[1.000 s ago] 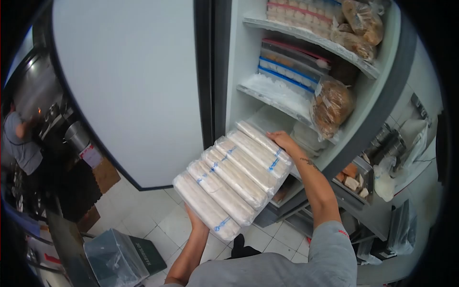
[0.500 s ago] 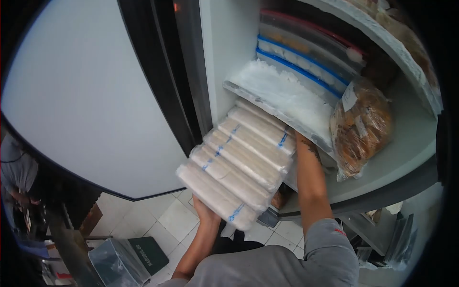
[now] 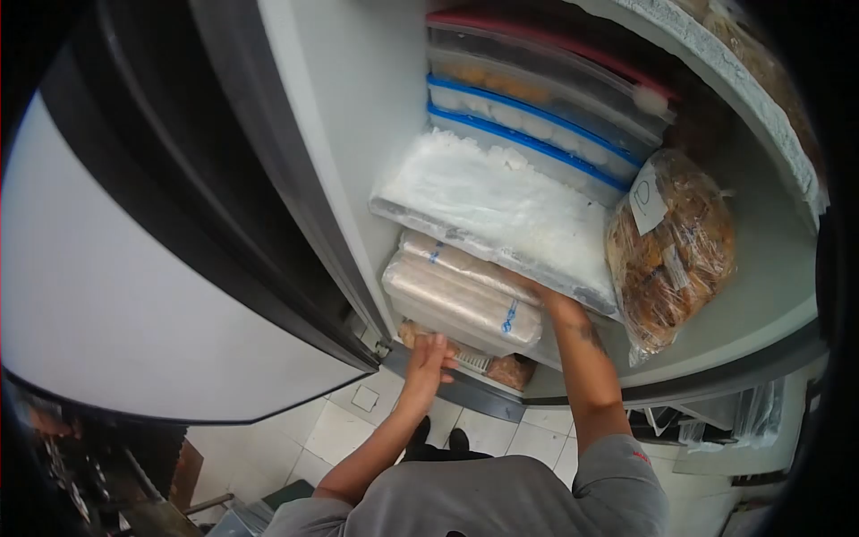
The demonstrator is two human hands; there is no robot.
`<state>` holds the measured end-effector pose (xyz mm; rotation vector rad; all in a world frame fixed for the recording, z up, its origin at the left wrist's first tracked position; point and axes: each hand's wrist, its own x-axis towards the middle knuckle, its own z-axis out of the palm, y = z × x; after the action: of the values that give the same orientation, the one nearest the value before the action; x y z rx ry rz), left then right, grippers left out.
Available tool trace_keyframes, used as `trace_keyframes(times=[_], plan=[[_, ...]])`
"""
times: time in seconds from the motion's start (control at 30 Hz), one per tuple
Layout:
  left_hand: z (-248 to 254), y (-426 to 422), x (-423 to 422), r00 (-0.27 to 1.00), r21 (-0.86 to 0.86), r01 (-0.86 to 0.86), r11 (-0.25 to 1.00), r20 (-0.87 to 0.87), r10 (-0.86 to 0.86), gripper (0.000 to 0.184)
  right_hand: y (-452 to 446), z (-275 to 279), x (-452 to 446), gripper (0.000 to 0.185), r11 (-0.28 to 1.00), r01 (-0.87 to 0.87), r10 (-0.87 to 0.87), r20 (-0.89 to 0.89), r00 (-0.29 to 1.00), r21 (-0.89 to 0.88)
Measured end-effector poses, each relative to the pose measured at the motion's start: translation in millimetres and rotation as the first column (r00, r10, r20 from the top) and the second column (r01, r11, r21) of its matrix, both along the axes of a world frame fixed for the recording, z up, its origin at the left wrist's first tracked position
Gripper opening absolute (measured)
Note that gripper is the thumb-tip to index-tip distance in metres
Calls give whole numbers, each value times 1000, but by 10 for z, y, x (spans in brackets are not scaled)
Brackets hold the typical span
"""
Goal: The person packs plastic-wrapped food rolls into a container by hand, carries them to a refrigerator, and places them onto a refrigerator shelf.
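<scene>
Wrapped white rolls with blue print (image 3: 461, 300) lie inside the freezer, under the frosted shelf (image 3: 501, 192); only the front ones show. My left hand (image 3: 431, 362) is just below their front edge, at the lower opening, fingers apart and holding nothing. My right hand (image 3: 534, 291) reaches in between the rolls and the shelf edge, and its fingers are hidden there. Beneath the rolls, a lower compartment holds some brown packed food (image 3: 510, 370).
Lidded containers (image 3: 537, 112) stand on the frosted shelf, beside a bag of brown food (image 3: 673, 251). The open freezer door (image 3: 161, 304) fills the left side. Below are the tiled floor (image 3: 483, 434) and my feet. A metal rack (image 3: 707, 416) stands at the lower right.
The rolls have gone from in front of the freezer to inside it, under the shelf. My left hand has come off them. My right hand has gone deeper. The view has moved closer.
</scene>
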<state>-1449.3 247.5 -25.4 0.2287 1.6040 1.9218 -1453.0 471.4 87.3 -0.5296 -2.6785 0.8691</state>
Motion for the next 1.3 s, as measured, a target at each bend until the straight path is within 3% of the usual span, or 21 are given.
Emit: trace_keyframes(times=[0.1,0.13,0.2,0.3,0.43,0.53,0.63,0.73,0.8,0.83,0.93,1.0,1.03,1.07,1.1,1.13,1.17,1.2,1.23,1.27,1.3], plan=[[-77,222,-36,999,137,-46,990,5,46,29,-430,107,354,65,982,-64,110,257,960,-180],[-101,329,-126,996,184,-75,980,-28,81,27,-508,9,459,61,995,-72,66,94,993,66],[65,399,-171,994,195,-108,975,-4,111,25,-664,-295,690,52,854,58,71,-226,971,517],[178,456,-236,991,248,-119,961,88,100,22,-621,-700,553,47,896,287,-64,-540,840,340],[154,694,-472,995,308,-100,946,47,90,17,-440,-822,275,39,900,394,-143,-731,667,184],[100,918,-675,997,354,-69,933,48,56,13,-177,-987,183,34,911,314,-137,-521,843,268],[127,1103,-844,997,354,-52,934,79,25,10,104,-1279,49,31,792,313,-80,-418,905,524],[58,1178,-883,996,336,-52,940,88,23,12,80,-1230,-38,29,751,407,-141,-475,869,521],[-15,1139,-919,997,312,-29,949,74,7,13,34,-1174,-75,29,792,384,-205,-386,900,475],[-80,1073,-956,998,263,29,964,41,-41,22,-12,-1143,-60,29,810,374,-232,-338,912,451],[-199,532,-1012,973,102,202,974,-134,-188,22,-99,-1004,5,32,841,350,-206,-353,913,413],[-443,-199,-966,945,-64,251,966,-198,-259,24,-403,-856,267,33,795,344,-32,-530,847,501],[-464,-695,-892,940,-245,304,921,-78,-332,24,-545,-844,483,34,766,348,60,-598,799,541],[-691,-1250,-814,918,-261,348,901,-100,-384,23,-656,-930,766,36,801,280,63,-539,840,530],[-1089,-1955,-824,911,-447,290,846,-141,-387,25,-772,-1051,1075,38,834,210,72,-479,875,510],[-1430,-2737,-949,892,-677,391,623,111,-439,25,-898,-1185,1379,41,866,143,85,-422,902,480],[-1733,-3609,-963,931,-733,327,597,143,-336,28,-992,-1343,1748,39,920,154,-10,-371,928,361],[-1879,-4253,-961,971,-842,109,528,204,125,31,-1051,-1564,2186,37,955,179,-101,-309,946,235],[-1935,-5057,-1020,847,-663,-244,707,210,488,27,-1060,-2016,2646,36,923,289,-167,-412,896,254],[-1651,-5376,-1170,745,-827,-315,467,90,661,30,-1186,-2285,3197,34,910,393,-377,-134,917,130],[-1363,-5610,-1311,697,-827,-415,380,-20,717,34,-1330,-2676,3807,32,859,502,-497,-66,865,102]])
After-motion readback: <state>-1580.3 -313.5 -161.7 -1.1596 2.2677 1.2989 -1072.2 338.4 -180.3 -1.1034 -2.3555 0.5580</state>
